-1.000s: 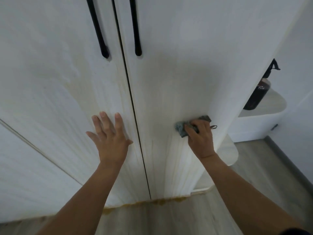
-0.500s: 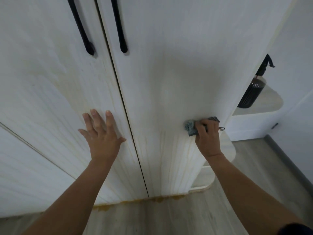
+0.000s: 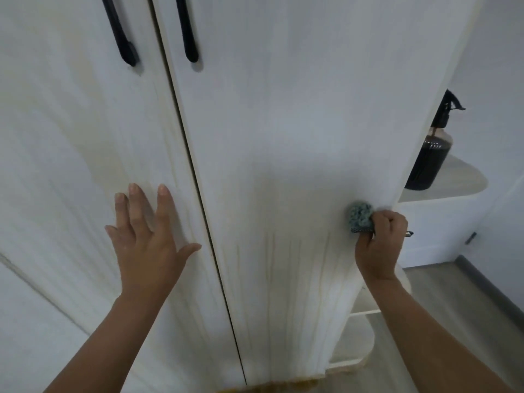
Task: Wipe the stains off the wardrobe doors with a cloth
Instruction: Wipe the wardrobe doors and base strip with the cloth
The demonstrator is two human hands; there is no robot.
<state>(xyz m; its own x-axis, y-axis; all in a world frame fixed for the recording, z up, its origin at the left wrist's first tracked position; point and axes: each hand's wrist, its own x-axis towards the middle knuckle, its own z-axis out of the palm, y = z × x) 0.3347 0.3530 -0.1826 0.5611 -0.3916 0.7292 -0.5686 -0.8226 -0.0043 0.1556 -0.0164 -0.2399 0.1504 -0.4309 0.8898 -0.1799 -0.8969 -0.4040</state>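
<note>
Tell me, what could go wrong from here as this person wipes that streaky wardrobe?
The cloth, bunched small in the right hand, sits at the right door's outer edge, so a stroke might slip off. The yellowish drip streaks below may smear rather than lift. The left hand, flat on the left door, could leave fresh marks.

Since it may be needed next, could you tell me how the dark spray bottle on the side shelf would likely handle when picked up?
The spray bottle looks nearly full of dark liquid, so probably heavy for its size. Tall and narrow, it may tip if nudged. Its smooth wall could be slippery.
</note>
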